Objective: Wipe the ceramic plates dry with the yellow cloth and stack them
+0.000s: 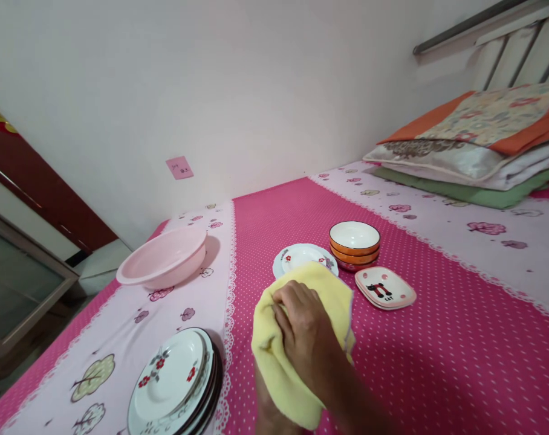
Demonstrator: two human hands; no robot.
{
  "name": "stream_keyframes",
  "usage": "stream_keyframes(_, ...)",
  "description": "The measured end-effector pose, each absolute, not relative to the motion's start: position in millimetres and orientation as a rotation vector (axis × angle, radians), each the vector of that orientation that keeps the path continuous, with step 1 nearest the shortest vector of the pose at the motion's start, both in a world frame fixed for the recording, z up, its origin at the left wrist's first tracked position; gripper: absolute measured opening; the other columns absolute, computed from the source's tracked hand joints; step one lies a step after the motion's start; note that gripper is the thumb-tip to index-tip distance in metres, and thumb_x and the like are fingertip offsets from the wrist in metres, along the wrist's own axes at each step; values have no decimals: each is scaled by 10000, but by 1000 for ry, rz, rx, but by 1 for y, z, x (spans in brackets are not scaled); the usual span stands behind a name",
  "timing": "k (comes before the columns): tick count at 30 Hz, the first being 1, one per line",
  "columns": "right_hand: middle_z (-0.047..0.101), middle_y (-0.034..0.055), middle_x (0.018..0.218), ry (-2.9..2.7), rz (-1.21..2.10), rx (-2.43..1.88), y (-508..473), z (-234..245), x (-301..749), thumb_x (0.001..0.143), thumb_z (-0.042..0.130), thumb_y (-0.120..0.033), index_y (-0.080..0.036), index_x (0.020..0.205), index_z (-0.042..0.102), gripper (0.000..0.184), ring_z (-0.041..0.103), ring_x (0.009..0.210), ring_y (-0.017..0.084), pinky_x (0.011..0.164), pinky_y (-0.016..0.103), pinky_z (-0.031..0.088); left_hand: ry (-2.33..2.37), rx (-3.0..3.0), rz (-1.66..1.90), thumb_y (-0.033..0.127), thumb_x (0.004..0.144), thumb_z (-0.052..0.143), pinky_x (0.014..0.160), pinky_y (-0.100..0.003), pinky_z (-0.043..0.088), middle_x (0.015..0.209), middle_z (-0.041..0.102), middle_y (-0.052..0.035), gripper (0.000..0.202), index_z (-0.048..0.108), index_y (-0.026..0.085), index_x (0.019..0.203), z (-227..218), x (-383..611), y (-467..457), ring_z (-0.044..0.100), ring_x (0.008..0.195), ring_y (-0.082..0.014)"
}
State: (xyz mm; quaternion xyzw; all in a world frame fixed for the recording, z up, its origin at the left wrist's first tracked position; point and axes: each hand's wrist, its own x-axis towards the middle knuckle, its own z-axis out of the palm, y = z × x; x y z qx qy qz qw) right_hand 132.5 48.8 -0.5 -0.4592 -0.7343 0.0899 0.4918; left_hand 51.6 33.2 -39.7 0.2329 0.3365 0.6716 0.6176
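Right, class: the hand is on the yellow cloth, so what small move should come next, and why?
Probably bring the yellow cloth forward onto the flowered plate just beyond it. The right hand grips the cloth, the left hand is hidden beneath it, and that plate is the nearest dish.

- Pink basin [163, 257]: 1, mid left.
- Round floral plates: 1 stack [175, 380] lower left, approx. 4–5 by the rims, exact no. unclear.
- Small round plate [302, 255]: 1, centre, partly behind the cloth.
- Orange bowls [354, 244]: 3 stacked, centre right.
- Square dish [385, 288] w/ cat pic: 1, just beside the bowls.
- Yellow cloth [268, 362]: 1, btm centre.
- Hands: 2. The right hand [304, 332] is on the cloth; the left hand [268, 417] is mostly hidden under it.
- Pink note [179, 167] on wall: 1.
- Folded bedding [483, 157]: 1 pile, upper right.
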Motion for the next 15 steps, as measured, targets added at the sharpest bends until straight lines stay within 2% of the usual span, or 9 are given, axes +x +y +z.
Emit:
stream_keyframes(4,654,85,958,-1757,296,-1243,57,-5,140,1005,464,-117,-194,924,585,165,580,926,267,852,429,421,434,301,1421,446,956,534,1072,-411,514,964,789,-104,368,797,192,914,-23,60,26,722,1095,-293)
stream_keyframes(7,670,112,1093,-1806,453,-1206,54,-2,141,983,517,-125,-178,1071,633,155,590,1076,295,964,476,437,430,217,1499,445,939,547,1031,-378,539,914,806,-105,388,814,164,912,-16,48,26,755,1014,-280)
stream_keyframes(10,618,136,1351,-1877,607,-1109,45,6,138,942,659,-246,-182,1326,587,396,535,1281,317,1102,506,411,531,185,1614,461,912,553,953,-363,577,894,815,-87,394,819,170,929,-10,29,28,773,920,-268)
stream_keyframes(13,558,137,1481,-1941,771,-1086,34,13,130,840,813,-383,-181,1437,538,688,468,1393,343,1193,525,365,576,183,1668,490,905,552,951,-375,579,911,819,-80,412,820,184,967,-9,12,29,773,930,-278)
stream_keyframes(15,559,132,1498,-1974,818,-1091,27,16,123,841,812,-387,-182,1450,543,697,461,1410,351,1213,545,350,585,195,1699,502,910,544,949,-375,579,928,820,-69,415,819,202,993,-14,6,29,768,929,-269)
